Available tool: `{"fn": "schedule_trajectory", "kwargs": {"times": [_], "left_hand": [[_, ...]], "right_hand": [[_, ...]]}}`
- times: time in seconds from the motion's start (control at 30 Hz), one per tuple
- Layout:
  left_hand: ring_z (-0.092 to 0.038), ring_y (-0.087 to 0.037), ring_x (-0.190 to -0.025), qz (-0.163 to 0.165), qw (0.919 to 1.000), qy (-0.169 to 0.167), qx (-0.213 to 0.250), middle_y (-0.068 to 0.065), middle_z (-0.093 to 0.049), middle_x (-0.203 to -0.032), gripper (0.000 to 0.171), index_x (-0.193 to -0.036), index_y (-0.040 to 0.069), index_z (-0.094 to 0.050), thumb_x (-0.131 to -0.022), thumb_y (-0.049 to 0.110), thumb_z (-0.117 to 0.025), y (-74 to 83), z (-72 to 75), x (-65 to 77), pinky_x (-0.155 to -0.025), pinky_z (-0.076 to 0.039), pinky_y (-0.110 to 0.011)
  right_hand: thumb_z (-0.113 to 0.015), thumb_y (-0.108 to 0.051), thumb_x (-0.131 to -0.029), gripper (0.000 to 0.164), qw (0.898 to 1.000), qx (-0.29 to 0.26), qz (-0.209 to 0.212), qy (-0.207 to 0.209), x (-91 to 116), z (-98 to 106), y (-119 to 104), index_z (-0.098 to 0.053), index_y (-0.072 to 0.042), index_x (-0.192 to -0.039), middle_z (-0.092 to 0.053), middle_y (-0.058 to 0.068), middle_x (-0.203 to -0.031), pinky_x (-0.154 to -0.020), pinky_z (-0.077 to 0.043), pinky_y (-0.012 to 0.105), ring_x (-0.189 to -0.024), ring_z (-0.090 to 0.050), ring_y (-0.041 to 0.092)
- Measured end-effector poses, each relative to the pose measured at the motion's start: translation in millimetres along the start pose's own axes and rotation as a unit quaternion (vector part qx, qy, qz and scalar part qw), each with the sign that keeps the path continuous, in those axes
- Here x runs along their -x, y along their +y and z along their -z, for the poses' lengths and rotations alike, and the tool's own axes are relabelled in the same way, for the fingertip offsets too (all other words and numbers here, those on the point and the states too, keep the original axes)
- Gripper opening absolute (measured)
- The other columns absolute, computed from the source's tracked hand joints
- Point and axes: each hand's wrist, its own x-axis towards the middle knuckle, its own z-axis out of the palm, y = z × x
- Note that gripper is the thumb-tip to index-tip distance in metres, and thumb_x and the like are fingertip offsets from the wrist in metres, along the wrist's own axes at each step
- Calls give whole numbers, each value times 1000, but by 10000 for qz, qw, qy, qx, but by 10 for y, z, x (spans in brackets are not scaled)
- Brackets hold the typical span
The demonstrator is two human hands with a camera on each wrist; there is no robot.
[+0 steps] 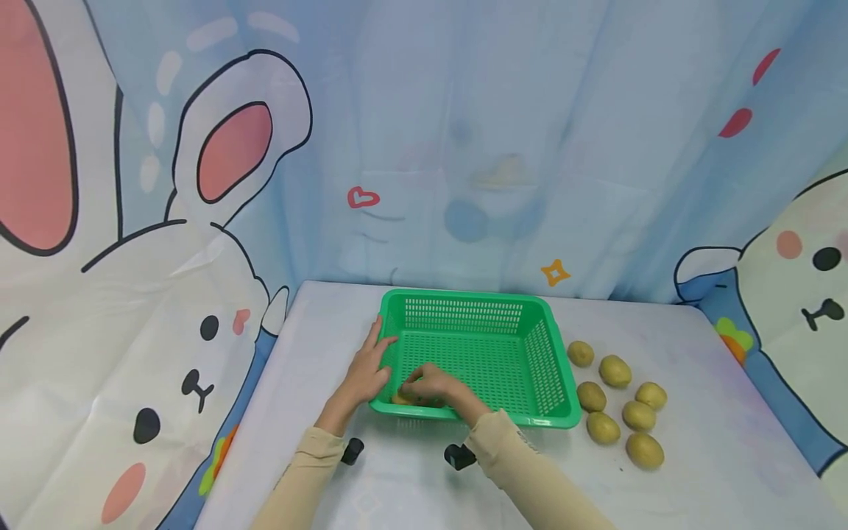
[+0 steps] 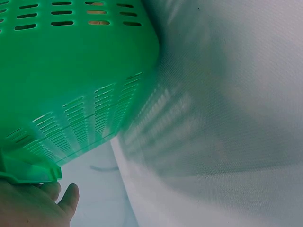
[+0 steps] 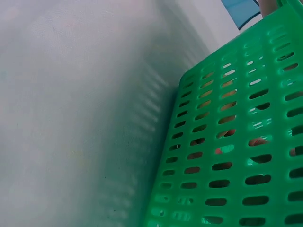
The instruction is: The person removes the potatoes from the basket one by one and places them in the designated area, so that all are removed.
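Observation:
A green plastic basket [image 1: 477, 361] with slotted walls stands on the table. My left hand [image 1: 366, 374] grips its left rim; the left wrist view shows fingertips [image 2: 69, 196] beside the rim's outer edge. Inside the basket, at the front left corner, my right hand [image 1: 433, 386] holds a potato [image 1: 401, 399], mostly covered by the fingers and the front rim. In the right wrist view the basket wall [image 3: 236, 156] blocks most of that hand; patches of skin and yellow show through its slots.
Several yellow potatoes [image 1: 639, 416] lie loose on the white table [image 1: 722, 442] to the right of the basket. A blue curtain [image 1: 464, 147] with printed cartoon rabbits hangs behind and at the sides. Black wrist devices [image 1: 460, 456] sit below both wrists.

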Motion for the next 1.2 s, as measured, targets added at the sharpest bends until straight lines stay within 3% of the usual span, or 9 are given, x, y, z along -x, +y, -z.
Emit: {"fn": "schedule_trajectory", "kwargs": {"times": [0.2,0.43,0.57,0.67,0.83,1.0,1.2], "left_hand": [[-13,-32,-150,8,10000,3,-10,-17,-6,-164,60,-140,-2,-49,-80,-1,-46,5,0,4,-112,-29,-54],[-14,-33,-149,-27,10000,16,50,-18,-6,-164,61,-140,-3,-50,-79,-2,-47,6,-15,6,-110,-32,-55],[-13,-33,-149,5,10000,7,24,-18,-6,-164,61,-140,-2,-50,-79,-1,-47,-7,-21,2,-111,-31,-55],[-14,-33,-149,38,10000,8,-13,-18,-7,-164,60,-140,-1,-50,-80,0,-48,-12,-17,1,-111,-30,-55],[-12,-34,-149,63,10000,-20,18,-18,-6,-164,59,-140,-2,-49,-81,-2,-48,11,-20,2,-111,-29,-57],[-12,-37,-149,75,9999,5,92,-20,-7,-163,60,-140,-4,-49,-80,-3,-48,40,-18,11,-112,-27,-58],[-12,-37,-149,169,9999,-10,15,-19,-8,-164,62,-140,-3,-49,-78,-1,-47,41,-12,6,-112,-25,-60]], "right_hand": [[-66,-15,-91,27,9997,43,221,13,-6,-25,-3,-70,4,-111,-64,9,-91,-63,-50,30,-72,-56,17],[-68,-16,-90,25,9990,268,316,194,2,-22,0,-73,2,-105,-64,7,-89,-59,-43,26,-67,-51,15],[-69,-19,-89,27,9988,23,305,380,13,-7,6,-72,3,-102,-63,8,-87,-58,-41,25,-67,-49,15],[-68,-21,-88,31,9977,-402,261,469,35,43,0,-69,5,-104,-61,9,-90,-59,-46,25,-70,-54,15],[-68,-22,-89,33,9928,-1082,69,518,145,239,-3,-66,4,-109,-62,15,-93,-62,-55,31,-73,-66,24],[-68,-24,-91,30,9850,-1616,-86,593,267,533,59,-69,-1,-110,-64,17,-100,-53,-47,27,-75,-69,28],[-63,-23,-94,32,9776,-1984,-2,707,468,924,218,-66,-1,-117,-60,16,-109,-55,-47,25,-86,-70,29]]}}
